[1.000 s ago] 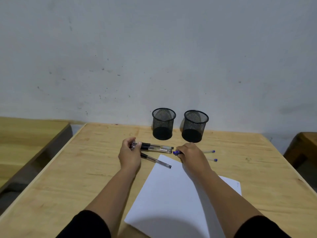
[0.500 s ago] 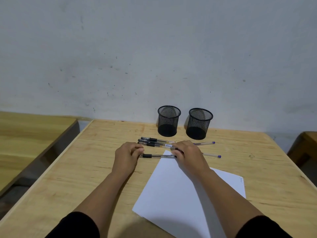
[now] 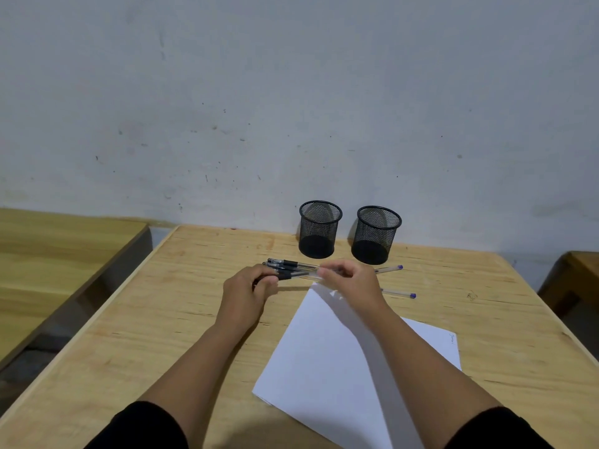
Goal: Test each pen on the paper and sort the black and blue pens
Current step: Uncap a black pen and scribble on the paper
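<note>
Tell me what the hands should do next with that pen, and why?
Probably pull the cap off and bring the tip down to the paper. Both hands grip one black-grip pen, the left hand at one end, the right hand at the other, just above the sheet's far corner. The paper looks unmarked near the hands and both mesh cups look empty, so testing seems to come first.

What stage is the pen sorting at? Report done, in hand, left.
Done: nothing sorted; both black mesh pen cups look empty, and the white paper sheet shows no test strokes.
In hand: the left hand and right hand hold one black-grip clear pen between them, above the wooden table.
Left: testing every pen, including the two blue-capped pens, then sorting.
</note>
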A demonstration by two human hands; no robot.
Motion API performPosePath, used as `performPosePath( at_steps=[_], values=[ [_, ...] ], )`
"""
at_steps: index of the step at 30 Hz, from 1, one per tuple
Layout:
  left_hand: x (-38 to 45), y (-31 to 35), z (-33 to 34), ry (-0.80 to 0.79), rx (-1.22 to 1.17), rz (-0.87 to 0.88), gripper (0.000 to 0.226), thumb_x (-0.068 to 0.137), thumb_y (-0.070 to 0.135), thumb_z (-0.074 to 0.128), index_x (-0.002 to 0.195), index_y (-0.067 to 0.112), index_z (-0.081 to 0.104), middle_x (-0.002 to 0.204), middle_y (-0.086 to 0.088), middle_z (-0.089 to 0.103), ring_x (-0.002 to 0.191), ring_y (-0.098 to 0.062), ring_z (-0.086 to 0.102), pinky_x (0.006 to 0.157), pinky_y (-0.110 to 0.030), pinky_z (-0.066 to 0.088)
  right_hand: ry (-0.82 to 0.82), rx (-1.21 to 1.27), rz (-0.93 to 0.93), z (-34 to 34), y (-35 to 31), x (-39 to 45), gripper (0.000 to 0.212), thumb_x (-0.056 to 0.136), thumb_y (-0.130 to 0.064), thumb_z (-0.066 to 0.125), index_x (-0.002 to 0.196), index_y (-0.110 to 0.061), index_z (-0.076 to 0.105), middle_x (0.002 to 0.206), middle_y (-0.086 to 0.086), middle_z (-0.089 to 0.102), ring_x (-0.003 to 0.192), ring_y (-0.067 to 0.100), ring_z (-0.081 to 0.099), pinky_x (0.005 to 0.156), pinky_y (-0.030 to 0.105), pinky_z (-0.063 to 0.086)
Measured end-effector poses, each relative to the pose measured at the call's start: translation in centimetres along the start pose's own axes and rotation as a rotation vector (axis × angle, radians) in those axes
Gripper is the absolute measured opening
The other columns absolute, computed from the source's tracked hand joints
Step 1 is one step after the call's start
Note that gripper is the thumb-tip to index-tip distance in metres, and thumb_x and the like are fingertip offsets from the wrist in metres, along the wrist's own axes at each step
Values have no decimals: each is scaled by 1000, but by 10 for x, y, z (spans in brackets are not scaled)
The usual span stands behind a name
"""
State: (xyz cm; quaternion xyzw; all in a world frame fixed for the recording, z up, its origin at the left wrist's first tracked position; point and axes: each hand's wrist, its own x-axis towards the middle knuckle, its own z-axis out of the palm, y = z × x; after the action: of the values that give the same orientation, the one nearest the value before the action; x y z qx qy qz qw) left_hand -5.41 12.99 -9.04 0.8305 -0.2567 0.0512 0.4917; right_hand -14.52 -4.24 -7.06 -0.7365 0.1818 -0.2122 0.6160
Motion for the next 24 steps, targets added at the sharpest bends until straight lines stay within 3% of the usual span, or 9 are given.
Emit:
performPosePath(
  at_steps=[2, 5, 13, 17, 19, 24],
  values=[
    [-2, 15, 3, -4, -89, -16, 11, 83, 12, 63, 83, 22, 68, 79, 14, 65, 74, 6, 57, 66, 2, 36, -8, 204, 96, 2, -3, -2, 5, 79, -13, 73, 80, -18, 73, 74, 3, 66, 72, 12, 57, 71, 24, 48],
    [-6, 34, 13, -52, -138, 0, 10, 81, 12, 66, 81, 22, 68, 77, 15, 66, 71, 13, 56, 65, 0, 38, -56, 225, 103, 12, -4, -10, 4, 83, -16, 69, 82, -13, 72, 63, -3, 64, 64, 10, 50, 60, 20, 41],
    [-5, 51, 6, -108, -153, 56, 14, 82, 9, 65, 75, 22, 67, 73, 15, 67, 67, 5, 57, 62, -4, 40, -53, 262, 4, 13, -14, -25, 10, 87, -12, 63, 81, -15, 71, 66, 1, 61, 62, 8, 50, 61, 17, 41],
    [-8, 46, -16, 130, -230, -125, 12, 85, 0, 58, 80, 9, 65, 78, -6, 63, 56, 1, 54, 49, -3, 40, 165, 363, 1, -17, -12, -25, 15, 88, -6, 59, 76, -11, 66, 61, 2, 55, 57, 9, 46, 60, 16, 41],
    [-9, 30, -33, 179, -137, -147, 11, 86, 1, 57, 81, 6, 64, 79, -7, 61, 56, 5, 54, 52, 2, 38, 253, 430, 27, -50, -10, -24, 15, 88, -5, 59, 77, -10, 67, 60, 0, 58, 55, 8, 49, 56, 13, 44],
    [-12, 22, 0, -152, -28, -131, 6, 83, 8, 63, 85, 11, 67, 78, 0, 63, 70, -7, 58, 56, -5, 41, 123, 411, 152, -38, 5, -27, 12, 89, -10, 59, 82, -7, 67, 56, -2, 63, 53, 7, 51, 50, 13, 44]
  ],
)
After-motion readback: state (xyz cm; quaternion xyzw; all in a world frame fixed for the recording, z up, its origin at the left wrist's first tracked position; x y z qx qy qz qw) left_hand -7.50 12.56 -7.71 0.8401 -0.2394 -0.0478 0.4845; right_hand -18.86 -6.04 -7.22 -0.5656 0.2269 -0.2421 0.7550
